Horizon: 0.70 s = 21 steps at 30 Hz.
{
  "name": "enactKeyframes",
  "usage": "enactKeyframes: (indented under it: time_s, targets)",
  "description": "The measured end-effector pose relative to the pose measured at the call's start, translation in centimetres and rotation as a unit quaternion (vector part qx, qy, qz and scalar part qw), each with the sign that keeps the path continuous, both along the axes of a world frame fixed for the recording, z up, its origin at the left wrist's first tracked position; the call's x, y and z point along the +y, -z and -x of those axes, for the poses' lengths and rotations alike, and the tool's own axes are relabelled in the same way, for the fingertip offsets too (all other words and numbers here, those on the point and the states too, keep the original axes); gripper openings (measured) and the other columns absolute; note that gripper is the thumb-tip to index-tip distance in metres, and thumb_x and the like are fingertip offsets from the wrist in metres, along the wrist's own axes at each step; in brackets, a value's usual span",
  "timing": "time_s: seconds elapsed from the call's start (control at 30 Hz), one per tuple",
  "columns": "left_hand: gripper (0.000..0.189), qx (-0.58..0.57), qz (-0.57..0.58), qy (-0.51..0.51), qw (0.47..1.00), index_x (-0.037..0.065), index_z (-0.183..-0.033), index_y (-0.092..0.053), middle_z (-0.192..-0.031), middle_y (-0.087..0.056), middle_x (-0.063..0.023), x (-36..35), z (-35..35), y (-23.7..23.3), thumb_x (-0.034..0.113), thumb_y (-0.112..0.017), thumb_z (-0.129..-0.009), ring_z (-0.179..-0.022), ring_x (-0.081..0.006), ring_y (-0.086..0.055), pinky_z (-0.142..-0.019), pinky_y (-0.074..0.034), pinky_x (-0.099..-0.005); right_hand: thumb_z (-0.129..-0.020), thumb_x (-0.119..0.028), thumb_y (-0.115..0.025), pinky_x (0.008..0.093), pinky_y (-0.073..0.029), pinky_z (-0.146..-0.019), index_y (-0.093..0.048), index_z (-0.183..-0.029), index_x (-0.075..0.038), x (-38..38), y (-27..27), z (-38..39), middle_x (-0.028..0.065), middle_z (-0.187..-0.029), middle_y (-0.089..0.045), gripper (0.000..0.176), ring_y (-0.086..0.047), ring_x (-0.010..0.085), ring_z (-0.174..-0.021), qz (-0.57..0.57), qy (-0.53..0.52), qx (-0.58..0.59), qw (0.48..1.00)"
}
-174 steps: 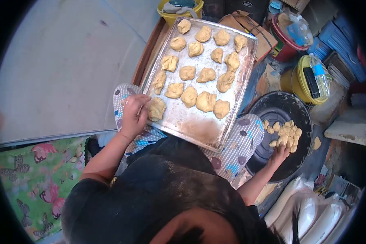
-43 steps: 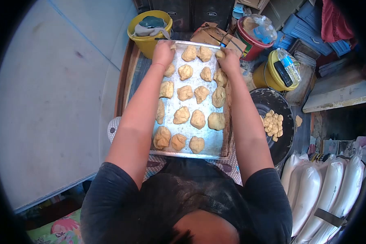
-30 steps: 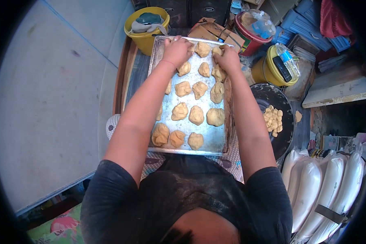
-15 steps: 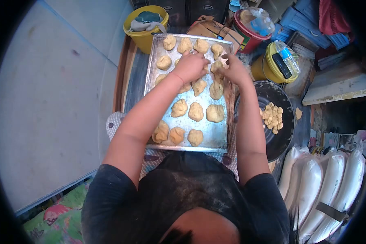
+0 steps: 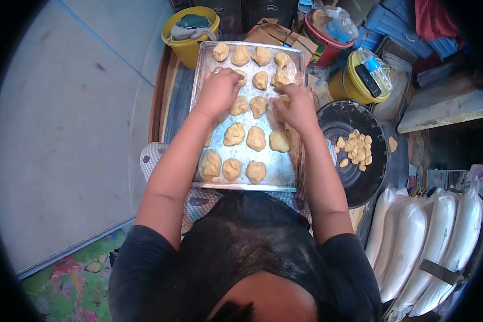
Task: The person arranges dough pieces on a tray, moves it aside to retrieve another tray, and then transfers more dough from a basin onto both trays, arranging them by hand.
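Note:
Rows of dough lumps, such as one near the middle (image 5: 256,138), lie on a metal tray (image 5: 276,177) in front of me. My left hand (image 5: 220,91) is over the tray's left side, its fingertips at a lump in the second row; its grip is hidden. On the right side, my right hand (image 5: 296,107) has its fingers bent around a dough lump (image 5: 280,102), partly covered by the hand. Just above it, another lump (image 5: 280,78) touches the stretched one at the top right.
A black pan (image 5: 378,161) with small dough pieces (image 5: 357,150) is right of the tray. Yellow buckets (image 5: 188,52) (image 5: 344,88) and a red bucket (image 5: 330,51) stand beyond. Filled plastic bags (image 5: 408,241) lie at the lower right, a pale panel (image 5: 80,134) at left.
My left hand has moved left, uncovering lumps in the middle. My right hand has come down and slightly left. The tray appears slightly higher in view.

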<state>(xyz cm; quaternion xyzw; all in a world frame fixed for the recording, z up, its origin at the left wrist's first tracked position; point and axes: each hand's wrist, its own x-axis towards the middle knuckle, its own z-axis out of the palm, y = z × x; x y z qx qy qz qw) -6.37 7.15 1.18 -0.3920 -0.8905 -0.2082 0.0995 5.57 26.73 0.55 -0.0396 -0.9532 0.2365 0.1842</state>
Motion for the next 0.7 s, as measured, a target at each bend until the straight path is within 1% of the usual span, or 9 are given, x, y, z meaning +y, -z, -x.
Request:
enactKeyframes:
  time_s: [0.03,0.2,0.27,0.33,0.4,0.47,0.53,0.6,0.7]
  targets:
    - [0.02,-0.004,0.015,-0.002,1.0,0.012,-0.096,-0.07,-0.097,-0.064,-0.0047,-0.7,-0.2,0.0,0.016,-0.058,-0.081,-0.1,-0.0248,-0.055,-0.089,-0.034,-0.04,-0.077,-0.025,-0.066,0.0394,-0.034,-0.091,-0.068,-0.103,-0.013,-0.9,-0.2,-0.4,0.0053,-0.101,-0.064,0.029,-0.054,0.024,-0.102,-0.013,-0.015,-0.021,1.0]
    - [0.021,-0.031,0.065,0.041,0.997,0.011,-0.099,-0.069,-0.102,-0.065,-0.0057,-1.6,-3.0,1.0,0.015,-0.061,-0.079,-0.101,-0.0245,-0.056,-0.09,-0.035,-0.0398,-0.076,-0.025,-0.067,0.0426,-0.029,-0.094,-0.067,-0.109,-0.014,-2.9,2.3,-0.2,0.0034,-0.103,-0.064,0.035,-0.052,0.0227,-0.105,-0.069,-0.07,-0.034,0.995]
    - [0.023,-0.051,0.104,0.041,0.992,0.011,-0.1,-0.069,-0.104,-0.065,-0.0054,-2.1,-3.4,1.3,0.015,-0.061,-0.08,-0.103,-0.0237,-0.055,-0.089,-0.034,-0.0393,-0.075,-0.023,-0.068,0.0414,-0.03,-0.094,-0.067,-0.109,-0.013,-2.3,0.7,-1.0,0.0052,-0.103,-0.064,0.035,-0.052,0.0223,-0.107,-0.036,-0.004,0.015,0.999]
    - [0.025,0.005,0.009,0.03,0.999,0.011,-0.104,-0.068,-0.107,-0.064,-0.005,-2.6,-4.1,1.5,0.016,-0.061,-0.08,-0.105,-0.023,-0.055,-0.09,-0.033,-0.039,-0.076,-0.022,-0.067,0.0407,-0.034,-0.093,-0.066,-0.11,-0.011,-0.5,1.1,-1.5,0.008,-0.106,-0.063,0.036,-0.053,0.0252,-0.107,-0.031,0.032,0.026,0.999]
    - [0.025,-0.009,0.005,0.046,0.999,0.011,-0.105,-0.067,-0.108,-0.064,-0.0053,-2.6,-4.6,1.0,0.016,-0.061,-0.081,-0.106,-0.0234,-0.055,-0.091,-0.033,-0.0389,-0.078,-0.023,-0.067,0.0405,-0.039,-0.091,-0.064,-0.113,-0.008,0.8,3.0,-1.3,0.0111,-0.11,-0.062,0.038,-0.054,0.0299,-0.105,0.036,0.027,-0.05,0.998]
    - [0.026,-0.023,0.002,0.063,0.998,0.01,-0.105,-0.067,-0.109,-0.064,-0.0056,-3.0,-5.5,0.4,0.016,-0.061,-0.081,-0.106,-0.0237,-0.055,-0.092,-0.032,-0.0389,-0.079,-0.023,-0.066,0.0409,-0.043,-0.088,-0.063,-0.114,-0.006,0.3,4.2,-2.1,0.0128,-0.109,-0.061,0.039,-0.056,0.0337,-0.101,0.078,0.014,-0.03,0.996]
    - [0.024,-0.017,-0.001,0.045,0.999,0.008,-0.104,-0.066,-0.107,-0.063,-0.0066,-3.1,-6.1,-0.3,0.016,-0.061,-0.082,-0.105,-0.0254,-0.055,-0.093,-0.034,-0.039,-0.079,-0.023,-0.065,0.0414,-0.045,-0.086,-0.064,-0.111,-0.005,-0.5,1.9,-3.1,0.0147,-0.105,-0.061,0.036,-0.056,0.0351,-0.099,0.008,0.026,0.051,0.998]
    - [0.024,-0.053,0.01,0.023,0.998,0.006,-0.104,-0.066,-0.104,-0.063,-0.008,-4.8,-7.9,-2.0,0.018,-0.062,-0.083,-0.105,-0.0264,-0.055,-0.093,-0.036,-0.0393,-0.079,-0.022,-0.066,0.0404,-0.046,-0.085,-0.064,-0.108,-0.004,-1.7,-0.7,-5.3,0.0148,-0.102,-0.061,0.034,-0.056,0.0352,-0.099,0.031,0.025,0.045,0.998]
    - [0.024,-0.117,-0.002,0.025,0.993,0.006,-0.103,-0.066,-0.101,-0.063,-0.0093,-8.1,-11.6,-3.0,0.018,-0.063,-0.083,-0.102,-0.028,-0.056,-0.093,-0.037,-0.039,-0.077,-0.018,-0.068,0.0391,-0.046,-0.085,-0.062,-0.111,-0.005,-4.7,-2.4,-9.7,0.0144,-0.104,-0.059,0.037,-0.055,0.0325,-0.103,0.142,-0.111,-0.138,0.974]
